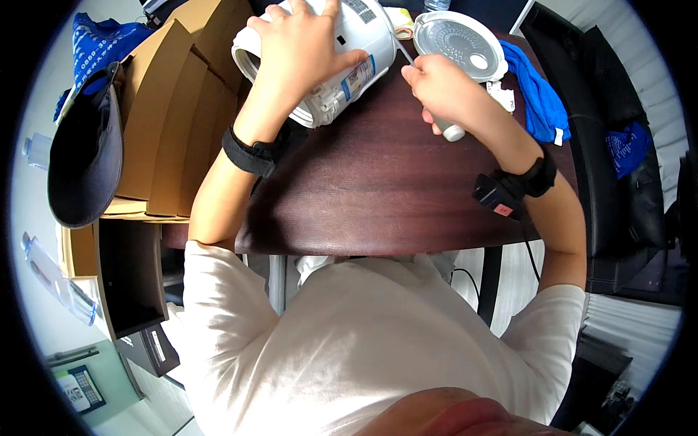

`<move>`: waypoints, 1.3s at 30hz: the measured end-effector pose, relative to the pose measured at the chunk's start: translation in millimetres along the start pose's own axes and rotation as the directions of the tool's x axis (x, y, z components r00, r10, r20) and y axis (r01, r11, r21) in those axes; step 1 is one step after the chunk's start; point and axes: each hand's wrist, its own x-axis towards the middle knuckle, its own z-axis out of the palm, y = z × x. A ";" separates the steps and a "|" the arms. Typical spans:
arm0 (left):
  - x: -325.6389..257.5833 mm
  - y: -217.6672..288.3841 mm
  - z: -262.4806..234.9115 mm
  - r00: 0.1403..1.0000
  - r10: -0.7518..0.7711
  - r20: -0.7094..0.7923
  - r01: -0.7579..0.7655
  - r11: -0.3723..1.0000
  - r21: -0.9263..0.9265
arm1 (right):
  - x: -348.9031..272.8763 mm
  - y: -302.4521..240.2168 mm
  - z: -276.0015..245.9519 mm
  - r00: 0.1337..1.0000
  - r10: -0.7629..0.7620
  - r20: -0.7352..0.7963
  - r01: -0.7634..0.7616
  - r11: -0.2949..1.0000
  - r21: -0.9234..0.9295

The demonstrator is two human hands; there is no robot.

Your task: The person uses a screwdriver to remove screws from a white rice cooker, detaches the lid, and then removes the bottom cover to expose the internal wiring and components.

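My feed is bright, the light paling the shirt (392,327) and laying a dull sheen across the table (407,182), whose left end falls into shadow. I see the left hand (305,51) and right hand (447,89) fairly sharply. The sofa (603,196) sinks nearly to black; fisheye distortion curves everything toward a dark rim.

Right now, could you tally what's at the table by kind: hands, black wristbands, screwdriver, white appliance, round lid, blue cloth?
Hands: 2
Black wristbands: 2
Screwdriver: 1
White appliance: 1
Round lid: 1
Blue cloth: 1
Total: 8
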 end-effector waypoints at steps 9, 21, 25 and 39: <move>26.8 -61.3 25.4 1.000 0.027 0.010 -0.021 0.924 -0.383 | 9.3 23.9 9.0 0.993 -0.115 -0.038 0.120 0.972 0.202; 26.5 -60.5 40.1 0.979 -0.027 0.200 0.100 0.926 -0.365 | 30.3 33.3 -17.6 0.978 -0.209 0.012 0.202 0.957 0.208; 24.7 -58.0 30.0 0.978 -0.015 0.207 0.098 0.913 -0.395 | 33.5 24.4 -8.4 0.992 -0.126 -0.029 0.129 0.981 0.141; 30.2 -58.2 32.3 0.980 -0.020 0.200 0.090 0.932 -0.350 | 62.1 2.8 -24.3 0.997 -0.069 0.031 0.067 0.996 0.055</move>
